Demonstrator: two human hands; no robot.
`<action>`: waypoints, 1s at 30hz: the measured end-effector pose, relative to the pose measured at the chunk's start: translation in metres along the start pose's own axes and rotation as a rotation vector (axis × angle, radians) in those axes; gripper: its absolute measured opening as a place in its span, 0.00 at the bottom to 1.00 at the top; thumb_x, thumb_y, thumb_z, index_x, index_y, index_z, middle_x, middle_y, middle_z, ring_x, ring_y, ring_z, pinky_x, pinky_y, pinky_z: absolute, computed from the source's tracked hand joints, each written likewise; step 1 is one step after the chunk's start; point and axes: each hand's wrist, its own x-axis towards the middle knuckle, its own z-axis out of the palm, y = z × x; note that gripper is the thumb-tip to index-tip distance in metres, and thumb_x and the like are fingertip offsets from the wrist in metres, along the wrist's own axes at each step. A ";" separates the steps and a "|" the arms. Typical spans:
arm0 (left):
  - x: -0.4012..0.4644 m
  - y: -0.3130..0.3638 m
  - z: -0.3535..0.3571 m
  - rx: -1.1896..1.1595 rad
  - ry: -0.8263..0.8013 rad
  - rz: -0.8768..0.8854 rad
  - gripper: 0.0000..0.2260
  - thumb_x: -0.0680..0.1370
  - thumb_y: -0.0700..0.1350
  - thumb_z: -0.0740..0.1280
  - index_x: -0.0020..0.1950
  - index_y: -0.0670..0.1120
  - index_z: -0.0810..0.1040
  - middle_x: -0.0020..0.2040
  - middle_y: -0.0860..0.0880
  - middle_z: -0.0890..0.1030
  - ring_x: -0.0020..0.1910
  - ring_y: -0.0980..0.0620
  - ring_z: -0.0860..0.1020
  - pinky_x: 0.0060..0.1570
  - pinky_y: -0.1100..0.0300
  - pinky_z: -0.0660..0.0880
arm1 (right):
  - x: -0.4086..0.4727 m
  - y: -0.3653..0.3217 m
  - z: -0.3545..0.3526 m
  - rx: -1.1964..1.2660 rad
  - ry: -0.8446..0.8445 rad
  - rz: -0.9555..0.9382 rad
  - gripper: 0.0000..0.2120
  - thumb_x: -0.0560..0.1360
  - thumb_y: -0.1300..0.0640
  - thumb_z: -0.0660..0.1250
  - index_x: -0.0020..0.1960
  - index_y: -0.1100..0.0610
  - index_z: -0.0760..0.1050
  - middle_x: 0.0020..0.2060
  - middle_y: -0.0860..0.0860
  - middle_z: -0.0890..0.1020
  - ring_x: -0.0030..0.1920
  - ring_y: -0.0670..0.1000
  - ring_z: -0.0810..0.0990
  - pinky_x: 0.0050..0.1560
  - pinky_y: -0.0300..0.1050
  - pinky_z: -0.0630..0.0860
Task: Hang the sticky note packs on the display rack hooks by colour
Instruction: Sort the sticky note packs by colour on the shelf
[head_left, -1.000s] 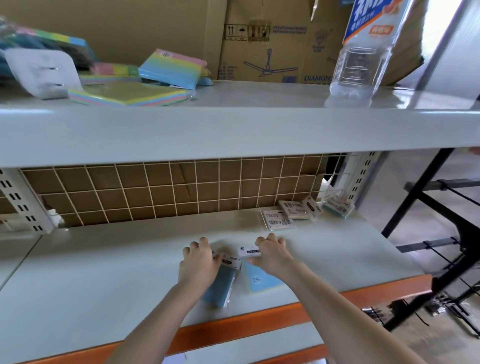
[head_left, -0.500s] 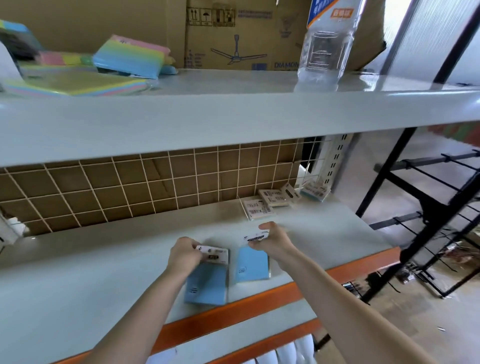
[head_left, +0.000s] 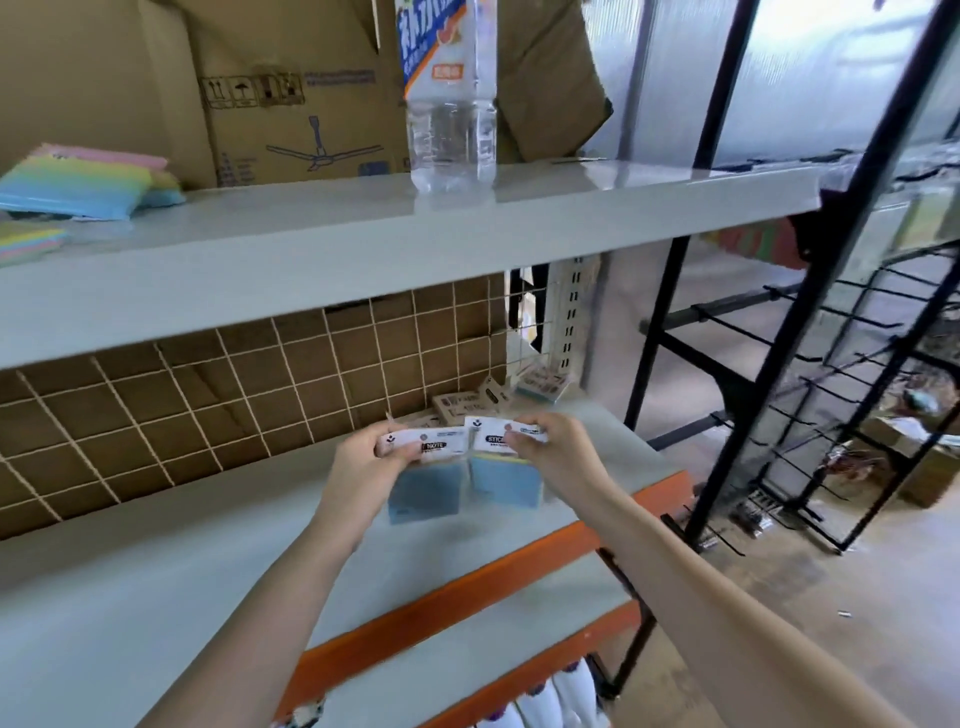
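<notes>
Two blue sticky note packs hang side by side in the air above the grey shelf (head_left: 156, 597). My left hand (head_left: 363, 467) pinches the white header card of the left blue pack (head_left: 426, 491). My right hand (head_left: 558, 454) pinches the header of the right blue pack (head_left: 506, 480). Several more packs (head_left: 467, 405) lie at the back right of the shelf by the wire grid. The black display rack (head_left: 810, 395) with its hooks stands to the right, beyond the shelf end.
A clear water bottle (head_left: 449, 104) and a stack of rainbow note pads (head_left: 78, 184) sit on the upper shelf (head_left: 363, 249), with cardboard boxes (head_left: 291, 114) behind. The shelf has an orange front edge (head_left: 467, 587). White bottles (head_left: 545, 701) stand below.
Both hands have lifted the two blue packs off the shelf and hold them up by their headers. My view has swung right, bringing the black rack into sight.
</notes>
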 end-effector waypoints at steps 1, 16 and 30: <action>-0.002 0.010 0.011 -0.012 0.004 0.031 0.04 0.77 0.42 0.67 0.49 0.47 0.81 0.42 0.52 0.81 0.41 0.59 0.75 0.34 0.74 0.67 | -0.002 0.002 -0.015 -0.013 0.019 -0.021 0.10 0.77 0.55 0.67 0.55 0.59 0.78 0.48 0.50 0.80 0.45 0.49 0.78 0.35 0.32 0.71; -0.060 0.114 0.223 -0.090 -0.137 0.177 0.06 0.77 0.41 0.66 0.42 0.49 0.78 0.41 0.47 0.81 0.45 0.48 0.77 0.43 0.55 0.70 | -0.063 0.070 -0.250 -0.051 0.295 -0.097 0.02 0.76 0.55 0.68 0.45 0.51 0.75 0.42 0.49 0.80 0.37 0.48 0.77 0.32 0.38 0.69; -0.072 0.189 0.387 -0.130 -0.346 0.281 0.04 0.77 0.43 0.67 0.43 0.49 0.78 0.41 0.53 0.82 0.42 0.56 0.77 0.38 0.64 0.68 | -0.094 0.130 -0.403 0.051 0.541 -0.078 0.12 0.74 0.61 0.70 0.37 0.46 0.75 0.34 0.43 0.80 0.35 0.42 0.77 0.38 0.41 0.73</action>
